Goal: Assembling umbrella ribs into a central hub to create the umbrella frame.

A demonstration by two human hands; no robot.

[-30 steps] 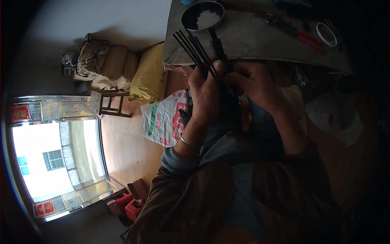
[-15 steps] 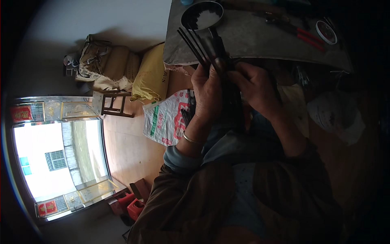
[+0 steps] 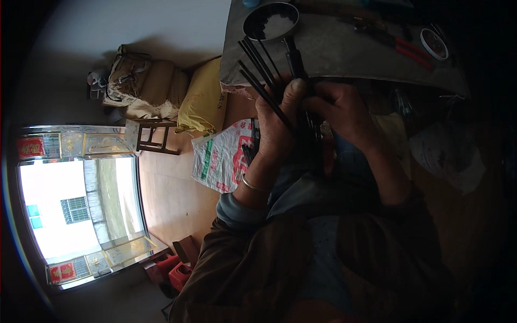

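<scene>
My hands are just in front of the near edge of the bench, close to my lap. There is not much room between my lap and that edge. On my left, the brown floor has a wide bare patch leading to a bright doorway.

The bench is gray. It has a black bowl with white bits in it, a tool with red handles and a small round dish. On the floor to my left are a white bag, a yellow sack and a wooden stool. It is dark on my right.

My left hand is wrapped around some thin black sticks. They are long and straight, fanned out a bit, and their tops point up and left toward the bowl. A thicker black bar stands beside them, pointing almost straight away from me. My right hand has bent fingers right by the bar, but I can't tell what they pinch.
</scene>
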